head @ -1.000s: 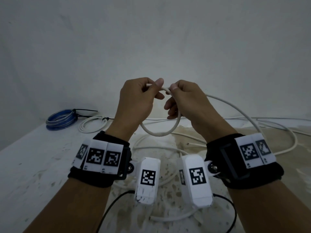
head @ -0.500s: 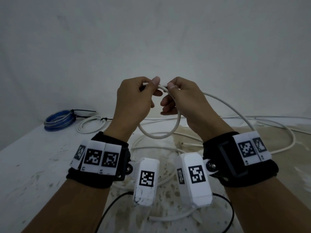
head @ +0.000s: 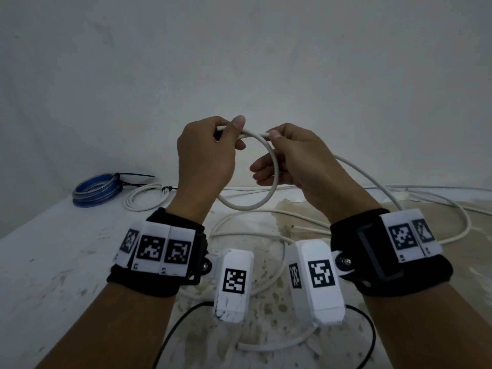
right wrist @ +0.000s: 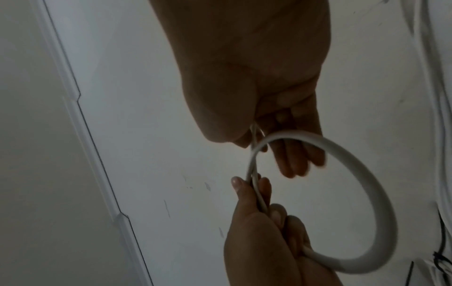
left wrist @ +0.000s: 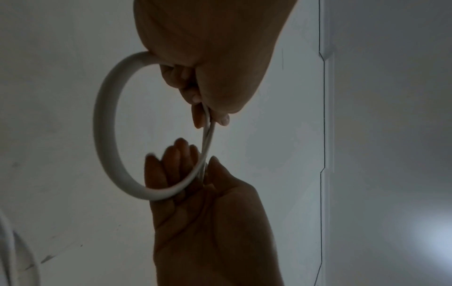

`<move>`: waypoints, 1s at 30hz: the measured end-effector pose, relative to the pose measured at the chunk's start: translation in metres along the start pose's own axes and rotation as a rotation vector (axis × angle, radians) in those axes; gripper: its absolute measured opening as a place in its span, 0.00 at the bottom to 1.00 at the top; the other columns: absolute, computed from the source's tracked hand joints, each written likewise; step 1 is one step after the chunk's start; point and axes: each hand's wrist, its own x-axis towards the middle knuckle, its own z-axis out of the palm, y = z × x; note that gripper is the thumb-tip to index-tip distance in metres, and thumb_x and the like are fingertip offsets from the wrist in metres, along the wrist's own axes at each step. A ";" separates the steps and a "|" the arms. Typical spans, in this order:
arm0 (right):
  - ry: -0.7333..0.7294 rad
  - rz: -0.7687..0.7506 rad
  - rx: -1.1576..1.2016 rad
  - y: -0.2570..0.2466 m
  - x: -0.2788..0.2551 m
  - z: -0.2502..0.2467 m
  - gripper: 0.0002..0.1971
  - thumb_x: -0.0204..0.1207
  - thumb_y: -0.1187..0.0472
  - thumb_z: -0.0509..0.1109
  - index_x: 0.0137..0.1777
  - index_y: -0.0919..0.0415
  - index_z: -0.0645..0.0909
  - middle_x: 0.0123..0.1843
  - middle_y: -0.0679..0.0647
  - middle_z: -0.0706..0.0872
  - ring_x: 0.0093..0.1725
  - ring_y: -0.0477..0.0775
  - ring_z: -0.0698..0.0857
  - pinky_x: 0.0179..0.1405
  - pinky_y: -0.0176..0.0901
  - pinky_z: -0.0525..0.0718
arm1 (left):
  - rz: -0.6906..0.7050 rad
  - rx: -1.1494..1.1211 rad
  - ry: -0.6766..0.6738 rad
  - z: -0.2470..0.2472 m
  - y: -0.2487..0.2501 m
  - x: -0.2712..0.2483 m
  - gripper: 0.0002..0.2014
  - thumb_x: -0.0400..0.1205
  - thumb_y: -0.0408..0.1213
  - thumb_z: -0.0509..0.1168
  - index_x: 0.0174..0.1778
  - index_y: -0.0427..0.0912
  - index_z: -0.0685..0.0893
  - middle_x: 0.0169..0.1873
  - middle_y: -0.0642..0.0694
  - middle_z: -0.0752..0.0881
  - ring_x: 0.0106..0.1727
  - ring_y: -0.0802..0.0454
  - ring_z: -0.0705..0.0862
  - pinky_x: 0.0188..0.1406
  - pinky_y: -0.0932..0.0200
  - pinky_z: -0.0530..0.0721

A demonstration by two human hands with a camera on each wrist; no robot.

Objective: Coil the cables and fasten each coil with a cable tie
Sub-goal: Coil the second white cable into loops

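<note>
Both hands hold a white cable up above the table, bent into one round loop. My left hand pinches the cable's top between thumb and forefinger, with a short end poking out left. My right hand pinches the same stretch just to the right; its other fingers are spread behind the loop. In the left wrist view the loop curves left of my left hand. In the right wrist view the loop hangs right of my right hand. The cable's rest trails right onto the table.
A blue coil and a small white coil, each bound with a black tie, lie at the back left. Loose white cable sprawls over the stained table at right and under my wrists. A thin black lead runs near the front.
Both hands have risen slightly and drawn a little apart, so a short stretch of cable now shows between the two pinches. The loop hangs slightly wider.
</note>
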 end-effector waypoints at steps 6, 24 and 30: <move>0.341 -0.247 -0.813 -0.009 0.001 -0.010 0.15 0.82 0.42 0.64 0.51 0.51 0.85 0.31 0.42 0.82 0.38 0.48 0.85 0.42 0.43 0.78 | 0.111 0.051 -0.023 -0.003 -0.001 0.001 0.15 0.85 0.50 0.64 0.40 0.47 0.90 0.28 0.60 0.87 0.32 0.67 0.83 0.37 0.72 0.73; -0.131 -0.132 -0.342 0.001 0.004 -0.019 0.18 0.87 0.50 0.60 0.49 0.61 0.85 0.36 0.54 0.90 0.35 0.52 0.89 0.44 0.44 0.89 | 0.206 -0.038 -0.115 0.003 -0.001 -0.002 0.14 0.83 0.50 0.66 0.41 0.45 0.90 0.31 0.58 0.89 0.35 0.61 0.87 0.39 0.62 0.82; -0.130 -0.066 -0.147 0.007 0.007 -0.014 0.17 0.87 0.52 0.61 0.42 0.60 0.83 0.25 0.46 0.75 0.25 0.47 0.76 0.42 0.52 0.89 | 0.192 -0.059 -0.128 0.004 -0.001 -0.004 0.14 0.83 0.50 0.66 0.40 0.46 0.90 0.30 0.56 0.89 0.27 0.62 0.82 0.32 0.63 0.74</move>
